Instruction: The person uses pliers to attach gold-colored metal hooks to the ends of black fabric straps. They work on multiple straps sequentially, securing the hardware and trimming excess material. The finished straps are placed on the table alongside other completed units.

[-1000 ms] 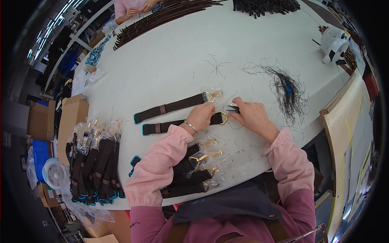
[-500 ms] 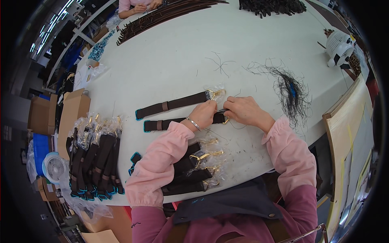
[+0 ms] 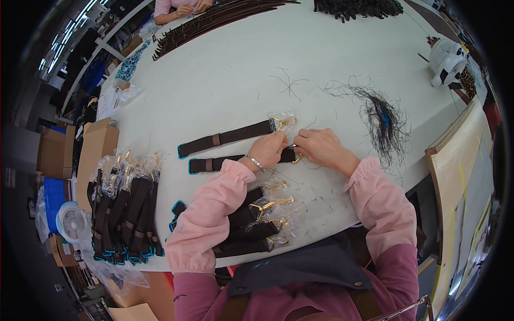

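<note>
A dark brown strap (image 3: 214, 163) lies across the table, with a blue-covered buckle at its left end and a gold metal ring (image 3: 297, 158) at its right end. My left hand (image 3: 267, 150) is closed on the strap close to that ring. Facing it, my right hand (image 3: 323, 149) pinches at the same end, its fingertips almost meeting the left ones. A small dark, partly shiny piece shows between them; its kind is hidden. Just beyond lies a similar strap (image 3: 230, 136), its gold clasp (image 3: 284, 123) wrapped in clear plastic.
More straps (image 3: 257, 233) lie under my left forearm. A bundle of straps (image 3: 131, 208) hangs over the left table edge, near a cardboard box (image 3: 96, 150). Black threads (image 3: 386, 120) are heaped at right. A small white fan (image 3: 448, 60) and another person's hands (image 3: 194, 7) are farther off.
The dark piece between my fingertips shows a shinier side now. Both hands stay at the strap's ring end, and the other straps lie as before.
</note>
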`<action>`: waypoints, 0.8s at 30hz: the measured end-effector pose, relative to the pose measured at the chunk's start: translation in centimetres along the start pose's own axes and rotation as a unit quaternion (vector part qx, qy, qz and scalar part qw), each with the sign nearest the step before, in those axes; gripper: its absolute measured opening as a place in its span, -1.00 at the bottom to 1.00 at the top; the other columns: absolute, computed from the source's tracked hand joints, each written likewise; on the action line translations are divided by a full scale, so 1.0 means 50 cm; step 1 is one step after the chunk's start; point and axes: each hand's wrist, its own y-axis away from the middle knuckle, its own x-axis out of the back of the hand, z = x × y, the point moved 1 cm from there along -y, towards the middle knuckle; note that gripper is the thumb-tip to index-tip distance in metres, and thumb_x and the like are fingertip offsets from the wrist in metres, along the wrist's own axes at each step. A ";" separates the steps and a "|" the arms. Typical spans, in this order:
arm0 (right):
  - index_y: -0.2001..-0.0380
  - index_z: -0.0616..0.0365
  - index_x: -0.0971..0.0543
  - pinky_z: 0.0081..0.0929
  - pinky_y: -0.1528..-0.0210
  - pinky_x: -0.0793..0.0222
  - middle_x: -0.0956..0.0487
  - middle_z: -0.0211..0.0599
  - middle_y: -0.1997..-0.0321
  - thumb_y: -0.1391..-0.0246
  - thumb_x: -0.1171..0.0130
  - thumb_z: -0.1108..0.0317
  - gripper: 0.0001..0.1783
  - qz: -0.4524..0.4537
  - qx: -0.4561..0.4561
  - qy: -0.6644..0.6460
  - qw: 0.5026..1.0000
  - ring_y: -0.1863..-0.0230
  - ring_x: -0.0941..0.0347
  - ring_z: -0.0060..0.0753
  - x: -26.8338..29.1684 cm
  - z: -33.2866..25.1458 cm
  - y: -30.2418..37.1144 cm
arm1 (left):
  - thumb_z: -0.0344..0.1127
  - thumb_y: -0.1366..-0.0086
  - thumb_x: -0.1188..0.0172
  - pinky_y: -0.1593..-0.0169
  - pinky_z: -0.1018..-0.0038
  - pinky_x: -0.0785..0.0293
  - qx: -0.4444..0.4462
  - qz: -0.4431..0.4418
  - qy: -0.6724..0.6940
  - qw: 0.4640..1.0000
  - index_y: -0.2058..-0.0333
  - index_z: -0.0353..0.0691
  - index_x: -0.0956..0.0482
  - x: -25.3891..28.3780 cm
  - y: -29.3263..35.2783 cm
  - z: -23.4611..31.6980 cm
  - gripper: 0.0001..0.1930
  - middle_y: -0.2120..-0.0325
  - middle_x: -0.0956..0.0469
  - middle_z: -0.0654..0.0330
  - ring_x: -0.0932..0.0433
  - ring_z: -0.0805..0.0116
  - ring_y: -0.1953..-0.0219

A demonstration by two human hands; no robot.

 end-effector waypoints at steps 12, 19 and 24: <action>0.50 0.11 -0.45 -0.35 0.44 -0.38 -0.45 -0.35 0.45 0.09 -0.15 0.30 -0.86 0.016 0.011 0.019 1.000 0.37 -0.48 -0.30 0.001 -0.010 0.005 | -0.41 -0.17 0.01 0.33 0.18 -0.30 -0.003 0.017 -0.016 1.000 0.38 -0.27 -0.32 0.000 0.004 0.010 -0.92 0.49 -0.44 -0.01 -0.41 -0.06 0.39; 0.50 0.13 -0.44 -0.36 0.42 -0.38 -0.46 -0.34 0.44 0.10 -0.15 0.32 -0.86 0.012 0.016 0.020 1.000 0.37 -0.48 -0.29 0.000 -0.009 0.005 | -0.37 -0.17 0.00 0.31 0.16 -0.33 0.005 0.007 -0.019 1.000 0.38 -0.26 -0.33 0.002 0.003 0.015 -0.90 0.45 -0.47 -0.01 -0.45 -0.05 0.34; 0.51 0.14 -0.43 -0.36 0.41 -0.37 -0.46 -0.32 0.45 0.11 -0.16 0.33 -0.85 0.023 0.009 0.008 1.000 0.38 -0.48 -0.28 -0.003 -0.009 0.007 | -0.41 -0.17 0.00 0.34 0.21 -0.30 -0.018 0.020 0.014 1.000 0.37 -0.30 -0.32 0.004 0.007 0.004 -0.90 0.51 -0.43 -0.02 -0.40 -0.06 0.42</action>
